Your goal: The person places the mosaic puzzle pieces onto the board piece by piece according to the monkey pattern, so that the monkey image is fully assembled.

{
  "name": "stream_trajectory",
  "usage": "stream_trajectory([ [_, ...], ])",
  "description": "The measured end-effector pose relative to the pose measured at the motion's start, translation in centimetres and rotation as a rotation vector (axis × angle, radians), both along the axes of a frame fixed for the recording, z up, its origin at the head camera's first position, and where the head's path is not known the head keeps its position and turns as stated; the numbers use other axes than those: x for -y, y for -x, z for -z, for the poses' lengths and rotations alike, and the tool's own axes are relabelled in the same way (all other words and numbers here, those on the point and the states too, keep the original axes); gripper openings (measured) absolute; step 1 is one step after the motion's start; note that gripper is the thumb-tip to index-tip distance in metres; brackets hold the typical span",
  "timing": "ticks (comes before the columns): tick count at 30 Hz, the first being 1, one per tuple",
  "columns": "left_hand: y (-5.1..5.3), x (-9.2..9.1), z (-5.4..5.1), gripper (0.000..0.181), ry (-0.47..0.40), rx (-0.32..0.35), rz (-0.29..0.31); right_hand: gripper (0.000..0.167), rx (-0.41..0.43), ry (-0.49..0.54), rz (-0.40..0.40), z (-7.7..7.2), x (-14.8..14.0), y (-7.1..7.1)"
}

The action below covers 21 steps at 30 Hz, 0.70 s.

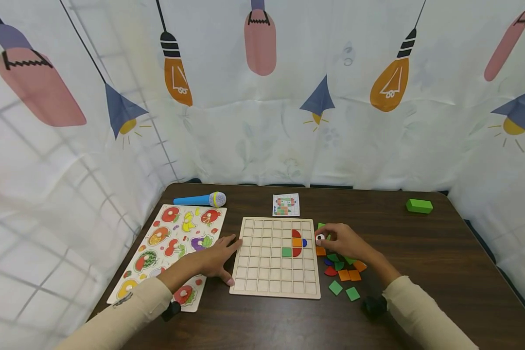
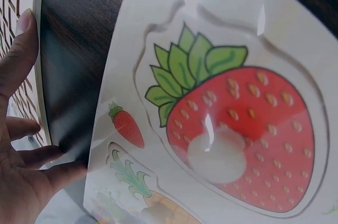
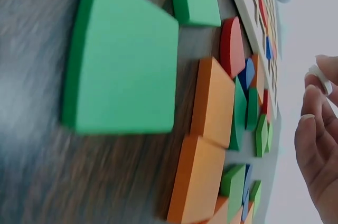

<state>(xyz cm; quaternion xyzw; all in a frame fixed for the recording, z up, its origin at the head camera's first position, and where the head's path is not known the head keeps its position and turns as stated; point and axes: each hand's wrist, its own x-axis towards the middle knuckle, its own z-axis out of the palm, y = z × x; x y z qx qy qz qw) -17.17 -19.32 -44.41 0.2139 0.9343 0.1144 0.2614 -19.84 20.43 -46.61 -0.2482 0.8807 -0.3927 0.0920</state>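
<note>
A pale wooden grid board (image 1: 262,277) lies on the table, with red, orange, blue and green pieces set in some of its cells. Beside its left edge is my left hand (image 1: 213,260), fingers spread, with the thumb and a fingertip against the rim. My right hand (image 1: 346,242) is just past the board's right edge. Between thumb and fingers it pinches a small white round piece (image 3: 321,80), which has a dark spot in the head view. Below that hand lie loose pieces, among them a green square (image 1: 335,288), an orange square (image 1: 354,275) and a red piece (image 1: 330,271).
A fruit puzzle board (image 1: 157,228) lies on the left, with a blue toy microphone (image 1: 197,200) behind it. Beyond the grid board is a small pattern card (image 1: 286,204). A green block (image 1: 419,206) sits at the far right. A printed curtain (image 1: 262,131) hangs behind the table.
</note>
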Motion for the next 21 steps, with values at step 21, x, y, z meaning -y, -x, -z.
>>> stream_trajectory([
  [21,0.0,0.1,0.3,0.110,0.000,-0.006,-0.004,0.023,0.090,0.008,-0.063,1.0,5.1,1.5],
])
